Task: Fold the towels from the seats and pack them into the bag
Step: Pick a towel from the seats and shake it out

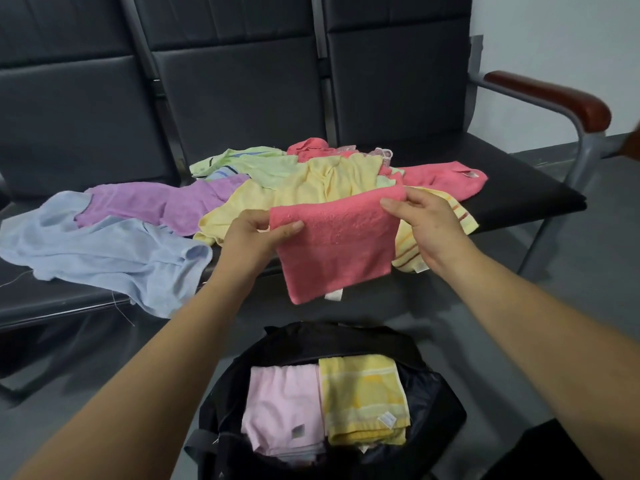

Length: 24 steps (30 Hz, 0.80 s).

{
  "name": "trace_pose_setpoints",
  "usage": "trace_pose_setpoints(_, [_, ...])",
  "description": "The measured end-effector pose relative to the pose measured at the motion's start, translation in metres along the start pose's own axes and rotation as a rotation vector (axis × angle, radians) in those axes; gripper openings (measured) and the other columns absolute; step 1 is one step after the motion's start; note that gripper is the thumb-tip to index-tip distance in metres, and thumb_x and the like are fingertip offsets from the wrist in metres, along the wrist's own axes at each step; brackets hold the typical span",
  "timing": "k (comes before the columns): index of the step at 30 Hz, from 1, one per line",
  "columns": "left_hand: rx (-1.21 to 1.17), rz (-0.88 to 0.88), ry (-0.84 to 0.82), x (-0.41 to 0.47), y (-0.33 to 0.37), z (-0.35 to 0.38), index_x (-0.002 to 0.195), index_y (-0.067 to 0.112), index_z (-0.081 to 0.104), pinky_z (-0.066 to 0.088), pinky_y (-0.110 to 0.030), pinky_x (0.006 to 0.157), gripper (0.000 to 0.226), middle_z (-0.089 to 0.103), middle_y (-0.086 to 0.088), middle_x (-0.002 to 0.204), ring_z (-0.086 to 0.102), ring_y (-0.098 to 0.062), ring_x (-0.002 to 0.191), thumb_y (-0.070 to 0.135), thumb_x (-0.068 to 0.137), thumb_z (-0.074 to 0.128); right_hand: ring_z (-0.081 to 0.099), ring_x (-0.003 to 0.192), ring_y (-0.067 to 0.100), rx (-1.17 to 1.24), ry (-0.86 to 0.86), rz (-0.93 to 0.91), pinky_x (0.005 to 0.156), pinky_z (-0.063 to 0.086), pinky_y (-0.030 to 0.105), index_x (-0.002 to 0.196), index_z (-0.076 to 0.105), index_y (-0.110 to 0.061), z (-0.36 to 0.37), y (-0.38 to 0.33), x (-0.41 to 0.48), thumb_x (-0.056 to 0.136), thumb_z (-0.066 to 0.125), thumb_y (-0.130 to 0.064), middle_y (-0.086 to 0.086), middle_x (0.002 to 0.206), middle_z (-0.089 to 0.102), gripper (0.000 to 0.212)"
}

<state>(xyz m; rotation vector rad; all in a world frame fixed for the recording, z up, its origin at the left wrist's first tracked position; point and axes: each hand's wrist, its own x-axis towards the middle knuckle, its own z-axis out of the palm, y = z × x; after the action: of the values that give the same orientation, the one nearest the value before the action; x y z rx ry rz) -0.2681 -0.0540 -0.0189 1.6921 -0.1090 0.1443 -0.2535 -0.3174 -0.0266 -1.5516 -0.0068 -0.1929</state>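
Left hand [258, 233] and right hand [424, 223] are pinching the folded coral towel's [337, 244] top corners, holding it above the open black bag [433, 403]. Loose towels [145, 209] are lying on the seats [519, 192].

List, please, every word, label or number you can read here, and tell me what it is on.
No text is readable.
White tag on the held towel: blurred.
Corner tag on the yellow towel in the bag: too small.
Grey patch on the pink towel beside it: blurred.
End tag on the coral towel on the seat: too small.
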Motion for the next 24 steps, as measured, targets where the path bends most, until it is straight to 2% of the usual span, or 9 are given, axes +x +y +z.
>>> trace_pose_setpoints(2, [-0.036, 0.001, 0.009, -0.001, -0.001, 0.007, 0.098, 0.014, 0.079, 0.058, -0.022, 0.072, 0.017, 0.071, 0.001, 0.115, 0.071, -0.013, 0.101, 0.019, 0.083, 0.082, 0.068, 0.113, 0.021, 0.034, 0.019, -0.023, 0.105, 0.05, 0.038, 0.099, 0.079, -0.023, -0.005, 0.002, -0.003, 0.089, 0.075, -0.02, 0.0, 0.108, 0.077, 0.011])
trace_pose_setpoints(4, [-0.084, 0.002, -0.043, -0.004, -0.002, 0.014, 0.106, 0.017, 0.077, 0.061, -0.034, 0.081, 0.017, 0.074, 0.002, 0.107, 0.072, -0.014, 0.098, 0.019, 0.09, 0.075, 0.07, 0.109, 0.022, 0.085, 0.045, -0.033, 0.097, 0.054, 0.036, 0.102, 0.078, -0.021, -0.007, 0.002, -0.008, 0.091, 0.074, -0.017, 0.002, 0.108, 0.077, 0.012])
trace_pose_setpoints(6, [-0.099, 0.014, -0.062, -0.008, -0.003, 0.023, 0.106, 0.025, 0.075, 0.059, -0.034, 0.082, 0.014, 0.075, 0.009, 0.096, 0.071, -0.009, 0.092, 0.018, 0.095, 0.069, 0.072, 0.103, 0.018, 0.114, 0.065, -0.044, 0.084, 0.056, 0.029, 0.107, 0.075, -0.019, -0.007, 0.001, -0.013, 0.094, 0.071, -0.014, 0.003, 0.107, 0.077, 0.015])
trace_pose_setpoints(9, [-0.083, 0.001, -0.08, -0.01, -0.015, 0.038, 0.109, 0.035, 0.072, 0.056, -0.032, 0.085, 0.016, 0.075, 0.011, 0.105, 0.071, -0.01, 0.1, 0.025, 0.1, 0.064, 0.072, 0.099, 0.013, 0.024, 0.076, -0.01, 0.079, 0.059, 0.028, 0.118, 0.069, -0.022, -0.008, 0.011, -0.019, 0.096, 0.068, -0.014, -0.001, 0.11, 0.074, 0.023])
trace_pose_setpoints(12, [0.015, -0.078, -0.15, -0.013, -0.043, 0.05, 0.124, 0.036, 0.066, 0.057, -0.039, 0.096, 0.024, 0.074, 0.007, 0.118, 0.071, -0.014, 0.108, 0.038, 0.1, 0.062, 0.069, 0.105, 0.018, -0.076, 0.061, 0.123, 0.088, 0.059, 0.038, 0.12, 0.064, -0.03, -0.01, 0.041, -0.025, 0.096, 0.067, -0.017, -0.005, 0.115, 0.07, 0.028])
trace_pose_setpoints(14, [0.079, -0.159, -0.206, -0.017, -0.068, 0.058, 0.132, 0.036, 0.062, 0.055, -0.044, 0.1, 0.034, 0.071, 0.008, 0.123, 0.07, -0.015, 0.111, 0.044, 0.099, 0.061, 0.066, 0.102, 0.014, -0.087, 0.079, 0.231, 0.084, 0.056, 0.035, 0.114, 0.061, -0.032, -0.013, 0.07, -0.032, 0.096, 0.066, -0.014, -0.009, 0.108, 0.066, 0.026])
trace_pose_setpoints(16, [0.13, -0.229, -0.234, -0.024, -0.098, 0.064, 0.138, 0.032, 0.058, 0.052, -0.044, 0.105, 0.039, 0.069, 0.009, 0.126, 0.067, -0.014, 0.115, 0.042, 0.099, 0.06, 0.061, 0.094, 0.008, -0.114, 0.098, 0.325, 0.081, 0.054, 0.033, 0.119, 0.058, -0.033, -0.015, 0.101, -0.042, 0.095, 0.065, -0.009, -0.012, 0.104, 0.063, 0.034])
trace_pose_setpoints(20, [0.196, -0.42, -0.253, -0.043, -0.161, 0.075, 0.141, 0.029, 0.055, 0.052, -0.05, 0.104, 0.042, 0.067, 0.003, 0.128, 0.066, -0.02, 0.113, 0.039, 0.1, 0.059, 0.069, 0.097, 0.027, -0.167, 0.151, 0.518, 0.086, 0.057, 0.04, 0.115, 0.066, -0.015, -0.019, 0.168, -0.056, 0.089, 0.065, -0.002, 0.01, 0.107, 0.072, 0.029])
trace_pose_setpoints(24, [0.19, -0.623, -0.26, -0.06, -0.216, 0.08, 0.131, 0.033, 0.06, 0.057, -0.055, 0.095, 0.032, 0.071, -0.001, 0.121, 0.069, -0.025, 0.108, 0.038, 0.099, 0.06, 0.069, 0.096, 0.034, -0.199, 0.133, 0.689, 0.087, 0.056, 0.042, 0.108, 0.067, -0.011, -0.021, 0.231, -0.068, 0.083, 0.071, 0.001, 0.017, 0.106, 0.072, 0.027])
